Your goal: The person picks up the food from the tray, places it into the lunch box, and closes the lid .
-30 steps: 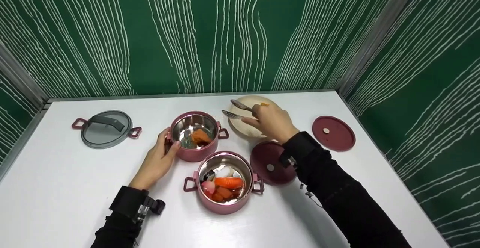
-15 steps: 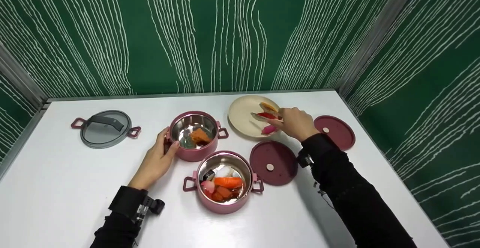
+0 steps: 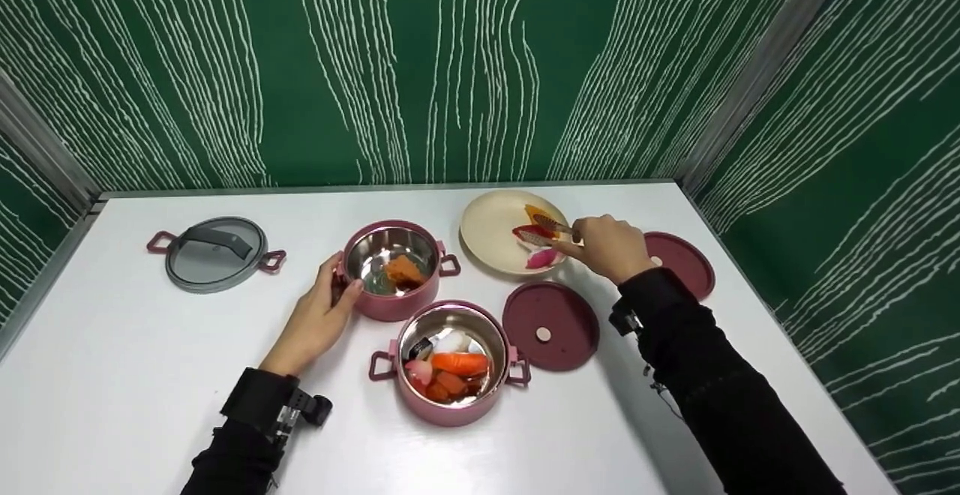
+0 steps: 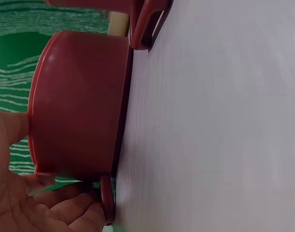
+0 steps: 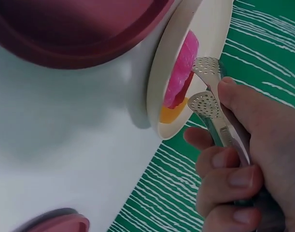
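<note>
My left hand [image 3: 319, 319] grips the left handle of the rear pink pot [image 3: 394, 304]; in the left wrist view the thumb lies at the rim and the fingers curl by the handle [image 4: 107, 199]. An orange chunk [image 3: 403, 271] and something greenish lie inside that pot. My right hand [image 3: 611, 247] holds metal tongs [image 3: 559, 229], their perforated tips apart over the cream plate [image 3: 487, 232]. Under and beside the tips are a red piece [image 3: 525, 231], a yellow-orange piece [image 3: 534, 211] and a pink piece [image 3: 541, 258]. Whether the tips touch the red piece, I cannot tell.
A front pink pot [image 3: 448, 412] contains several play-food-like pieces, one an orange-red piece [image 3: 459, 363]. Two dark red lids lie at the right, a near one [image 3: 551, 315] and a far one [image 3: 686, 270]. A grey glass lid [image 3: 202, 259] lies far left.
My right hand has moved right with the tongs, from the plate's left side to the pieces on its right side. My left hand has stayed at the rear pot.
</note>
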A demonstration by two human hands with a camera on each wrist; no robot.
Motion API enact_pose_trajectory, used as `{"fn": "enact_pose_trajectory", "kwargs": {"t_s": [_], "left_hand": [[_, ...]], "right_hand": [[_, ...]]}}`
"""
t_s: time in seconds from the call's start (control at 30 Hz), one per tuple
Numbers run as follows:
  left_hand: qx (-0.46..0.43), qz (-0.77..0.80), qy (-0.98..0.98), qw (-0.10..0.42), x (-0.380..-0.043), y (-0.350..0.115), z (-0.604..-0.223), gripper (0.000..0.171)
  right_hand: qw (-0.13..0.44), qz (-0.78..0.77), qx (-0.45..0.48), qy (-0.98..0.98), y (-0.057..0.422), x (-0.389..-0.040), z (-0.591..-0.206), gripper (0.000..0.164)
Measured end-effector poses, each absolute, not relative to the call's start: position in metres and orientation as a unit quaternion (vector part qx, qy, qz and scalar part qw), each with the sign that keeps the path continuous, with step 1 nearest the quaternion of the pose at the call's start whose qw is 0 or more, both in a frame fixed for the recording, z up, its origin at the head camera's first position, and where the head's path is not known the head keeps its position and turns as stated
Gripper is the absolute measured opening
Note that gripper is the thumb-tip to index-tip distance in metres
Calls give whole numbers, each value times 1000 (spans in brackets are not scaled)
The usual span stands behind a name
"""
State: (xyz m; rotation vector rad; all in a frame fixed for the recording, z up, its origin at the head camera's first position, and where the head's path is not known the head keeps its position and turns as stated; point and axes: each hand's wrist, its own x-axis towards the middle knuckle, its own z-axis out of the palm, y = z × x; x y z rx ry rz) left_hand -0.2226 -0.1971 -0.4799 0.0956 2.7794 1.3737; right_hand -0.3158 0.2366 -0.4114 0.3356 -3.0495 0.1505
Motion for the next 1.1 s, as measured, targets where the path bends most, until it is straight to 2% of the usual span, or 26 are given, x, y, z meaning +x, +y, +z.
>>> {"fn": "enact_pose_trajectory", "kwargs": {"t_s": [0.43,0.9,1.1], "left_hand": [[35,448,893,22,-223,-197,-480,70],[31,447,894,23,-223,-198,-481,71],[36,448,893,19,-225,-199,-482,72]], "right_hand": [[28,18,110,-993,224,-321,-411,42],[70,-47,127,-988,209,-327,-418,30],[67,-43,125,-989,213,-327,-417,39]]}}
